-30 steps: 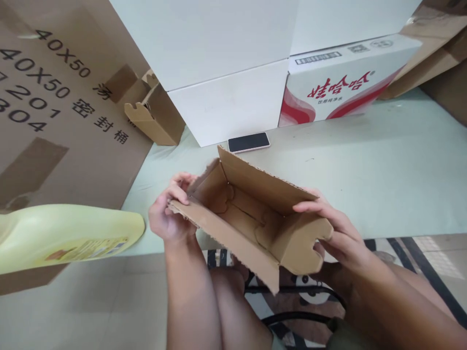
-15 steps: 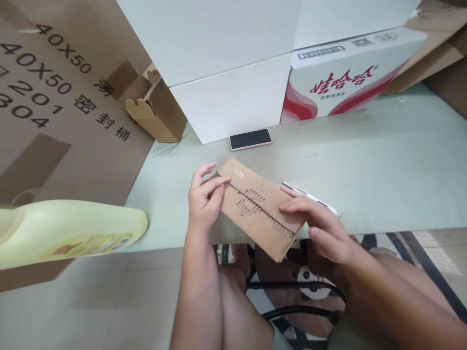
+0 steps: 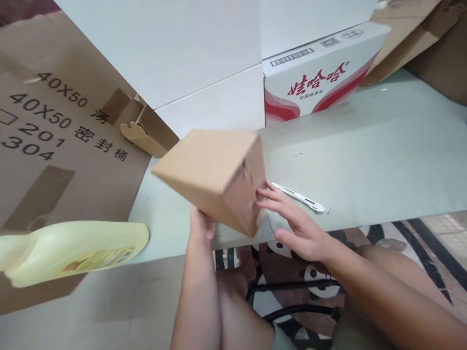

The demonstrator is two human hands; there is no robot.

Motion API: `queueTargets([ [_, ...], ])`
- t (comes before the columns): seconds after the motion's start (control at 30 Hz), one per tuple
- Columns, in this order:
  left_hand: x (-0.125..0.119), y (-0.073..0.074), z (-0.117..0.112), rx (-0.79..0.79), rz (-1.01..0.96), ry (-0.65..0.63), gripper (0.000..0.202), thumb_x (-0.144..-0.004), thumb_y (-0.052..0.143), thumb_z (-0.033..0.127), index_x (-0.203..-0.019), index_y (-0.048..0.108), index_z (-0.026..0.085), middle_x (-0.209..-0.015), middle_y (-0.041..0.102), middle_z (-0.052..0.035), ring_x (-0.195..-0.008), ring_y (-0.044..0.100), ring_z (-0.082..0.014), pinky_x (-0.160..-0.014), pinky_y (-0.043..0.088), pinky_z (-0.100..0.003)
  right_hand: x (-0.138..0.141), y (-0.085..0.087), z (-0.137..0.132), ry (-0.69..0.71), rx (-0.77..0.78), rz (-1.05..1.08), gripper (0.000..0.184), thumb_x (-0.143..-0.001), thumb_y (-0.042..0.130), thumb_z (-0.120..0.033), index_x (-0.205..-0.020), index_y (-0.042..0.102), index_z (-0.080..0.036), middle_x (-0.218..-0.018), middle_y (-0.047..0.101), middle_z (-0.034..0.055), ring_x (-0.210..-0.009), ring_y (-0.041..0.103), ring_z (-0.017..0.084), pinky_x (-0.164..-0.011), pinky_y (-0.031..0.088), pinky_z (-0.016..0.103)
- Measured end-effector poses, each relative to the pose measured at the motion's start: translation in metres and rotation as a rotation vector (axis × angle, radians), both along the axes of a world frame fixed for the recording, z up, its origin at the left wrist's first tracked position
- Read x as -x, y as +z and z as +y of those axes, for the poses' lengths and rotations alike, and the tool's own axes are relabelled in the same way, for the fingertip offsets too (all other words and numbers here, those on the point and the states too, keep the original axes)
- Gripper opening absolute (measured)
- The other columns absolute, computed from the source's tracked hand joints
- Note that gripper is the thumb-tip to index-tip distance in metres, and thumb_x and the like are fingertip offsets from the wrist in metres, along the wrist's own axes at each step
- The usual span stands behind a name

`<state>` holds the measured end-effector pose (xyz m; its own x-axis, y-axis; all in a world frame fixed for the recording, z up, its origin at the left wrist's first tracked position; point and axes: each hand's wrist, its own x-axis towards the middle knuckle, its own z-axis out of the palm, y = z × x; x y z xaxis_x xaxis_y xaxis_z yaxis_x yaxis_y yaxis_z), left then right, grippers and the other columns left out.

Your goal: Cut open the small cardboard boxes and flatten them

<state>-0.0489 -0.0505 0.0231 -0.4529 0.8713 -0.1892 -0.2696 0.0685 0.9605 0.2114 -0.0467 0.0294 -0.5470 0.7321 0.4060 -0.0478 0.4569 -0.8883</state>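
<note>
A small brown cardboard box (image 3: 204,167) is tilted above the table's front part, its plain side turned up and its torn end facing right. My left hand (image 3: 201,224) supports it from below at the near left edge; most of its fingers are hidden under the box. With fingers spread, my right hand (image 3: 295,223) has its fingertips at the box's torn right end, touching or almost touching it. Just beyond those fingers, a slim white utility knife (image 3: 299,197) lies on the table.
On the left lies a yellow bottle (image 3: 83,250), beside a large printed carton (image 3: 65,126). White boxes (image 3: 215,97) and a red-and-white carton (image 3: 321,82) line the back of the pale green table (image 3: 383,155). A small open cardboard box (image 3: 153,129) stands at the back left.
The cardboard box has been turned over and raised, so its torn taped face no longer shows on top. My right hand has loosened from its corner. The phone is now hidden.
</note>
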Motion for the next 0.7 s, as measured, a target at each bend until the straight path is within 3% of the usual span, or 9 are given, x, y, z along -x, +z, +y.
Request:
queueTargets([
  [0.07, -0.021, -0.004, 0.002, 0.047, -0.232, -0.041, 0.056, -0.074, 0.063, 0.068, -0.097, 0.073, 0.019, -0.099, 0.076, -0.0101, -0.108, 0.068, -0.0338, -0.088, 0.058, -0.045, -0.005, 0.004, 0.003, -0.057, -0.163, -0.066, 0.056, -0.095, 0.058, -0.041, -0.148, 0.046, -0.030, -0.165, 0.031, 0.0086, -0.157, 0.006, 0.032, -0.124, 0.014, 0.060],
  [0.17, -0.032, -0.013, 0.001, -0.018, -0.322, -0.059, 0.069, -0.071, 0.061, 0.077, -0.107, 0.073, 0.019, -0.105, 0.076, -0.0105, -0.116, 0.065, -0.0352, -0.093, 0.056, -0.045, -0.013, 0.002, 0.009, -0.072, -0.210, -0.089, 0.064, -0.095, 0.058, -0.037, -0.154, 0.036, -0.029, -0.166, 0.027, 0.0108, -0.157, 0.008, 0.030, -0.123, 0.018, 0.060],
  [0.3, -0.023, -0.027, 0.001, -0.047, -0.342, -0.151, 0.073, -0.064, 0.069, 0.076, -0.110, 0.072, 0.019, -0.107, 0.076, -0.0121, -0.108, 0.068, -0.0352, -0.089, 0.057, -0.046, -0.027, -0.002, 0.013, -0.050, -0.202, -0.100, 0.055, -0.096, 0.056, -0.039, -0.148, 0.045, -0.027, -0.160, 0.039, 0.0122, -0.154, 0.023, 0.030, -0.121, 0.029, 0.055],
  [0.4, -0.020, -0.031, 0.008, -0.051, -0.395, -0.139, 0.058, -0.065, 0.076, 0.063, -0.106, 0.074, 0.023, -0.098, 0.077, -0.0072, -0.089, 0.072, -0.0281, -0.077, 0.059, -0.039, -0.038, -0.005, 0.019, -0.235, -0.144, -0.125, 0.034, -0.096, 0.052, -0.033, -0.128, 0.059, -0.023, -0.134, 0.063, 0.0132, -0.130, 0.056, 0.028, -0.106, 0.047, 0.046],
  [0.47, -0.023, -0.030, 0.014, -0.075, -0.443, -0.112, 0.052, -0.068, 0.075, 0.059, -0.107, 0.073, 0.025, -0.097, 0.077, -0.0041, -0.086, 0.072, -0.0263, -0.076, 0.059, -0.039, -0.046, -0.010, 0.027, -0.432, -0.096, -0.303, 0.024, -0.094, 0.052, -0.027, -0.114, 0.064, -0.021, -0.110, 0.070, 0.0115, -0.104, 0.066, 0.026, -0.089, 0.053, 0.041],
  [0.53, -0.026, -0.026, 0.019, -0.105, -0.474, -0.112, 0.052, -0.072, 0.071, 0.059, -0.113, 0.071, 0.027, -0.102, 0.076, -0.0035, -0.093, 0.071, -0.0280, -0.081, 0.059, -0.043, -0.052, -0.017, 0.036, -0.522, -0.079, -0.616, 0.022, -0.089, 0.059, -0.027, -0.109, 0.065, -0.019, -0.103, 0.069, 0.0121, -0.095, 0.064, 0.028, -0.081, 0.052, 0.041],
  [0.63, -0.031, -0.020, 0.023, -0.135, -0.477, -0.140, 0.056, -0.072, 0.069, 0.060, -0.117, 0.069, 0.027, -0.108, 0.075, -0.0052, -0.102, 0.068, -0.0304, -0.084, 0.058, -0.046, -0.057, -0.027, 0.045, -0.422, -0.077, -0.997, 0.021, -0.088, 0.062, -0.027, -0.106, 0.065, -0.017, -0.102, 0.067, 0.0141, -0.096, 0.062, 0.031, -0.079, 0.048, 0.040],
  [0.7, -0.032, -0.016, 0.023, -0.141, -0.464, -0.162, 0.055, -0.071, 0.070, 0.059, -0.114, 0.069, 0.026, -0.106, 0.074, -0.0062, -0.100, 0.068, -0.0308, -0.081, 0.059, -0.046, -0.058, -0.030, 0.048, -0.388, -0.044, -1.048, 0.013, -0.092, 0.055, -0.024, -0.099, 0.064, -0.017, -0.098, 0.066, 0.0134, -0.091, 0.061, 0.028, -0.073, 0.045, 0.036],
])
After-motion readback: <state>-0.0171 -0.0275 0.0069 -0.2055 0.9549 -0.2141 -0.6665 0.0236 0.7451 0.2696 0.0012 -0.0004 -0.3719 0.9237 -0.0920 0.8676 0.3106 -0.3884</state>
